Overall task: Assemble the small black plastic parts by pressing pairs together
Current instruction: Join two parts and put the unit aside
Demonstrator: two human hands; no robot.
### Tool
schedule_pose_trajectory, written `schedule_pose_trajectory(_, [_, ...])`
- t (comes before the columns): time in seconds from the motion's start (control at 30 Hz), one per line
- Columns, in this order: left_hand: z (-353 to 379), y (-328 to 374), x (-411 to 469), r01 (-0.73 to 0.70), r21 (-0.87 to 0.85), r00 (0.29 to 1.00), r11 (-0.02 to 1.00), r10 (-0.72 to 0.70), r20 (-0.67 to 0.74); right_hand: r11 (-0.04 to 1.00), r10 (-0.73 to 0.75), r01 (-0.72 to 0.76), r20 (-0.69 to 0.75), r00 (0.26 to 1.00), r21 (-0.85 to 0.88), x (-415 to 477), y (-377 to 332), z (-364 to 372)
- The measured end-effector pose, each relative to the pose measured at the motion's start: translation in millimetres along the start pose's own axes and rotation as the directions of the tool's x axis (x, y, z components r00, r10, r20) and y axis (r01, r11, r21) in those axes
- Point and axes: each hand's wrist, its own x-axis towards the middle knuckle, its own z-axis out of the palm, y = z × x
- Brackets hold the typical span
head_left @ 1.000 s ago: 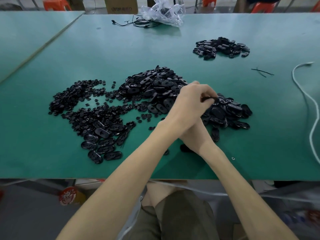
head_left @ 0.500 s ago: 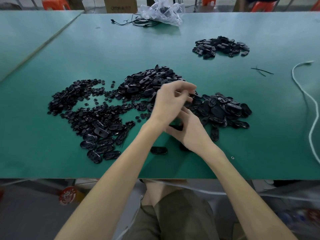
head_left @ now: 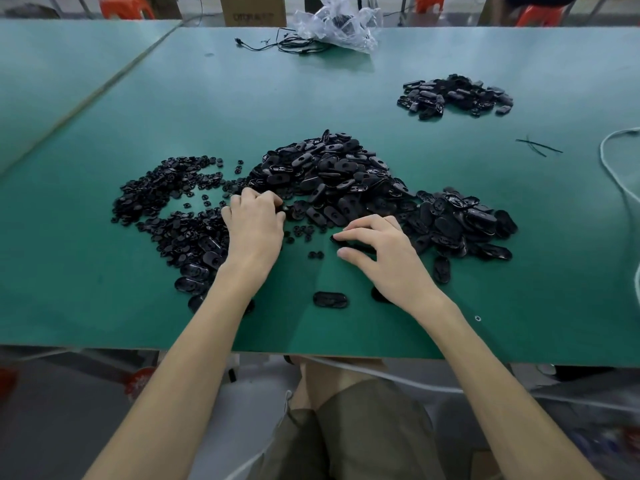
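Observation:
A heap of black oval shells [head_left: 325, 174] lies mid-table, with a second spread of ovals [head_left: 460, 220] to its right. Small round black parts [head_left: 162, 199] are scattered to the left. My left hand [head_left: 254, 226] rests at the edge of the small parts, its fingers curled down and pinching one small round part [head_left: 282, 212]. My right hand [head_left: 381, 251] grips a black oval shell [head_left: 353, 243] between fingers and thumb, just above the table. One loose oval [head_left: 330, 299] lies near the front edge.
A separate pile of black parts [head_left: 453, 97] sits at the back right. A clear plastic bag [head_left: 337, 24] and black wires [head_left: 287, 46] lie at the far edge. A white cord [head_left: 613, 168] runs along the right side, with thin black strips [head_left: 538, 146] near it.
My left hand uncrossed from over the right pile and moved left to the small round parts. My right hand shifted out toward the middle, holding an oval. A loose oval now lies near the front edge.

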Motion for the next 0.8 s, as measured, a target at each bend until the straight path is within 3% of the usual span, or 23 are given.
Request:
schedule_pose_trajectory(0.23, [-2.4,1.1,-3.4,-0.035,-0.007,0.994,0.999,0.034,-0.106,0.992,0.007,0.008,-0.115,0.993,0.124,-2.0,-3.8,-4.9])
schedule_pose_trajectory(0.37, [-3.4,-3.4,-7.7,-0.051,-0.042,0.985,0.998,0.043,-0.165,0.962,0.103,-0.048,-0.194,0.976,0.267,-2.2,-3.6,-8.3])
schedule_pose_trajectory(0.47, [-4.4,-0.4,-9.2,-0.102,-0.204,0.982,0.974,0.066,-0.178,0.92,0.171,-0.067,-0.243,0.955,0.386,-2.1,-3.3,-9.7])
schedule_pose_trajectory(0.6, [-2.1,15.4,-12.1,-0.119,-0.702,0.988,0.702,0.151,-0.016,0.909,0.183,-0.062,-0.262,0.948,0.411,-2.3,-3.5,-8.9])
schedule_pose_trajectory(0.7, [10.1,29.2,-19.3,-0.113,-0.846,0.975,0.521,0.222,0.006,0.896,0.211,-0.079,-0.262,0.942,0.437,-1.9,-2.8,-8.6])
schedule_pose_trajectory(0.8, [23.8,37.4,-24.6,-0.097,-0.894,0.977,0.438,0.215,0.0,0.878,0.232,-0.088,-0.258,0.938,0.47,-1.7,-2.4,-8.6])
